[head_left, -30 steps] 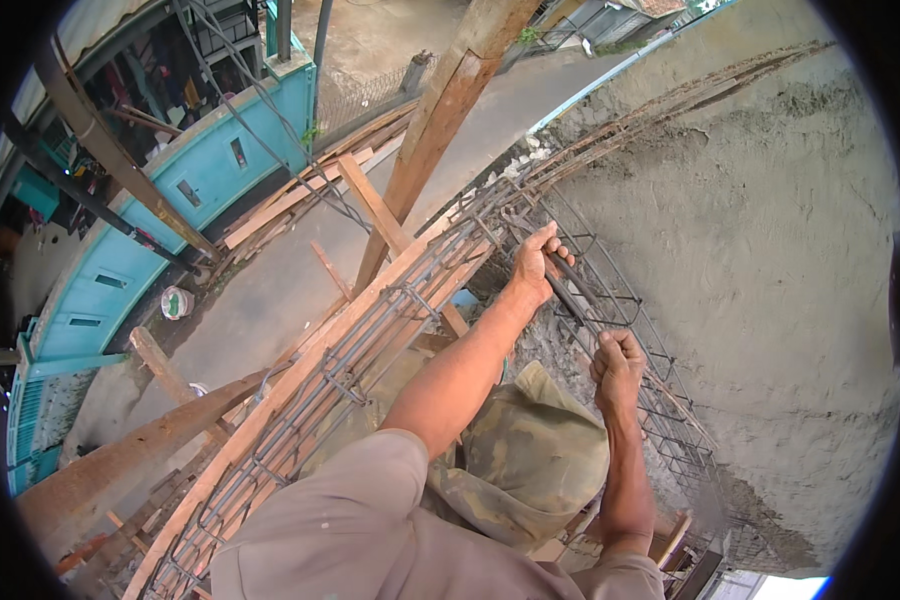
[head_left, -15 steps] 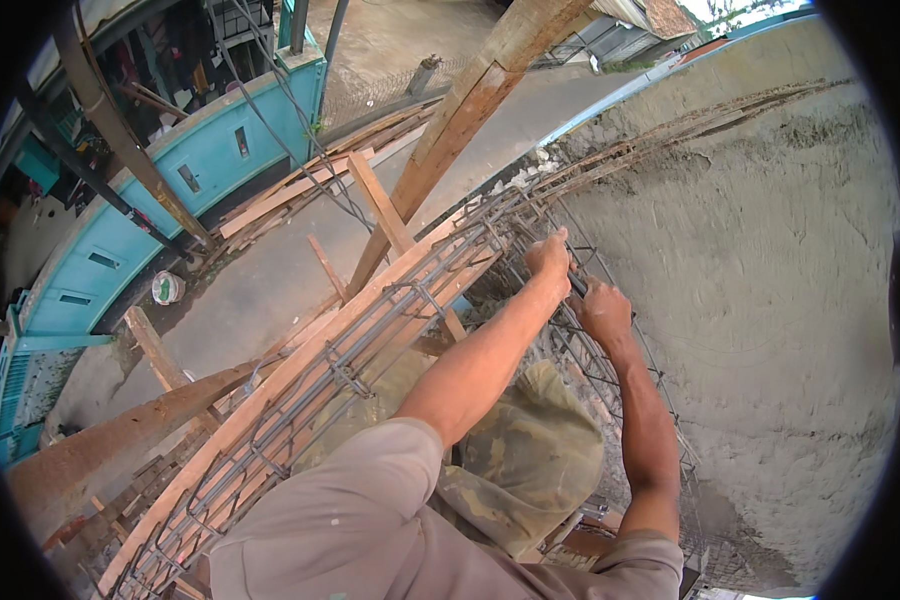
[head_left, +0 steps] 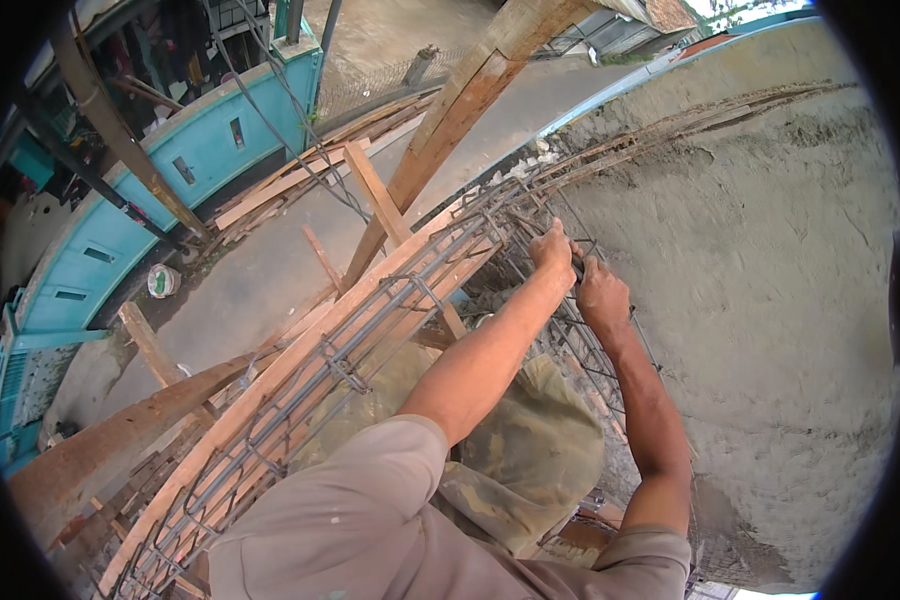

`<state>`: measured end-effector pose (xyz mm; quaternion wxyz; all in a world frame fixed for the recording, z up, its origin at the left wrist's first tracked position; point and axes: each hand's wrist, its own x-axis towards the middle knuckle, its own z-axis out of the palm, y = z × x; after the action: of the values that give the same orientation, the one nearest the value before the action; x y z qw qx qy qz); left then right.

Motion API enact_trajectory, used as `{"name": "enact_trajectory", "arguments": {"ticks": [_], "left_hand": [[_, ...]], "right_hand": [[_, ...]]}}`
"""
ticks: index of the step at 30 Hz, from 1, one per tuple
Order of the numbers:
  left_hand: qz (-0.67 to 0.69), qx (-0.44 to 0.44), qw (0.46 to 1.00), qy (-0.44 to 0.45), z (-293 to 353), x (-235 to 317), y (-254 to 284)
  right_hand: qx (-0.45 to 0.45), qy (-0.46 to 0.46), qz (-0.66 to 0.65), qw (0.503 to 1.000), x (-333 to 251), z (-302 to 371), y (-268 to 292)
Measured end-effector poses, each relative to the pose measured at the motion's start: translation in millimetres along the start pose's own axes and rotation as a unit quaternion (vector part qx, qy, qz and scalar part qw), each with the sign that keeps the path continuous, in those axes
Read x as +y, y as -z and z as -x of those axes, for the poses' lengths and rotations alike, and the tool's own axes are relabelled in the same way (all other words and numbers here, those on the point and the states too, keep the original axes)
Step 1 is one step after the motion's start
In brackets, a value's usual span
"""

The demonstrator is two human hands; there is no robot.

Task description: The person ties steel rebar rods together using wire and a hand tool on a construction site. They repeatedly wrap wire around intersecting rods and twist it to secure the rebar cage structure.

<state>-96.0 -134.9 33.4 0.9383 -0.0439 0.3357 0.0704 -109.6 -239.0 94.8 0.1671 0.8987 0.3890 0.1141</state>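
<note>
My left hand (head_left: 551, 250) is closed, and whatever it holds is hidden by the fingers. Close beside it, a little lower and to the right, my right hand (head_left: 602, 296) is wrapped round a dark, slim handle (head_left: 578, 268). Only a short piece of that handle shows between the two hands, so its kind cannot be made out. Both hands are at a cage of steel rebar (head_left: 592, 345) that stands against the grey plastered wall (head_left: 770, 280). Another rebar cage (head_left: 345, 350) slants along wooden formwork boards (head_left: 270, 400) and meets the first near my hands.
A thick timber post (head_left: 470, 110) leans across the far middle, with a shorter wooden piece (head_left: 375, 190) beside it. Beyond the boards, a paved lane (head_left: 240, 305) lies lower down, with a white bucket (head_left: 163, 281) and a turquoise wall (head_left: 185, 165). Cables (head_left: 270, 110) hang at the upper left.
My hands have shifted slightly up and drawn closer together, covering more of the dark handle. My right forearm has swung a little outward to the right.
</note>
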Motion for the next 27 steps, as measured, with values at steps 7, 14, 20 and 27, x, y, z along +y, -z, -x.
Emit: {"name": "enact_trajectory", "arguments": {"ticks": [7,14,20,27], "left_hand": [[0.068,-0.248,0.965,0.052,18.7,25.5,24.0],[0.061,-0.163,0.985,-0.003,-2.8,9.9,15.6],[-0.035,0.048,0.998,-0.035,9.3,1.5,-10.7],[0.043,-0.229,0.971,0.06,11.0,10.8,27.0]], "right_hand": [[-0.457,-0.159,-0.453,0.749,27.5,-39.8,29.4],[0.079,0.082,-0.06,0.992,-12.7,-9.4,27.5],[-0.093,-0.042,-0.125,0.987,9.2,-9.0,-0.7],[-0.527,-0.216,-0.566,0.596,34.9,-48.1,35.4]]}}
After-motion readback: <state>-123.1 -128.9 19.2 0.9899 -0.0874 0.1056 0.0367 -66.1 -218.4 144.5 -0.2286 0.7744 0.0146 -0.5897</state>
